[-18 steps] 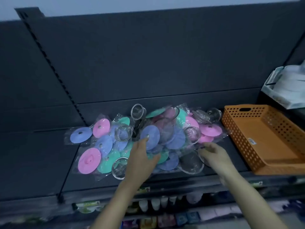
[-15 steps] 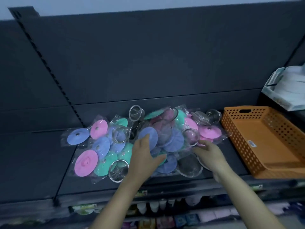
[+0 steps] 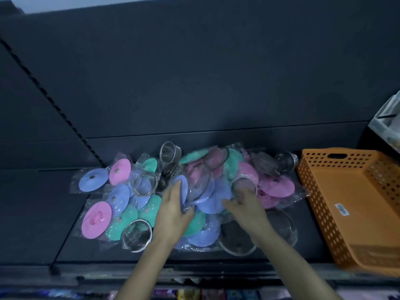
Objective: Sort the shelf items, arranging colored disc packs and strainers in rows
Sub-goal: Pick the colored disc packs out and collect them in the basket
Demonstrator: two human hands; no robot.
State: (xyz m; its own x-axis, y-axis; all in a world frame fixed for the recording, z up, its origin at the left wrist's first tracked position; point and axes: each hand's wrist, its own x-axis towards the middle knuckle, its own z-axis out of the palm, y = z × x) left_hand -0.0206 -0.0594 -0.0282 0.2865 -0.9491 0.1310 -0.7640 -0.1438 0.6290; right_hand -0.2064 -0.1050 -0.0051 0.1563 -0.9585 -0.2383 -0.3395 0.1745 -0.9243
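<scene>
A loose heap of clear-wrapped disc packs lies on the dark shelf (image 3: 281, 254): a blue disc (image 3: 93, 179) and a pink disc (image 3: 97, 219) at the left, green discs (image 3: 121, 224), pink discs (image 3: 277, 186) at the right. Metal mesh strainers lie among them, one at the front left (image 3: 136, 236), one upright at the back (image 3: 167, 152). My left hand (image 3: 173, 211) rests flat on a blue disc pack (image 3: 184, 187) in the middle. My right hand (image 3: 246, 208) reaches into the pile at a small strainer (image 3: 243, 185); its fingertips are partly hidden.
An orange perforated basket (image 3: 355, 204) stands at the right end of the shelf. White boxes (image 3: 387, 122) sit beyond it at the far right. The shelf's back panel (image 3: 194, 83) rises behind the pile. Packaged goods (image 3: 194, 294) show on a lower shelf.
Both hands have pushed further into the pile; my right hand went up and left onto the small strainer. The camera has come closer.
</scene>
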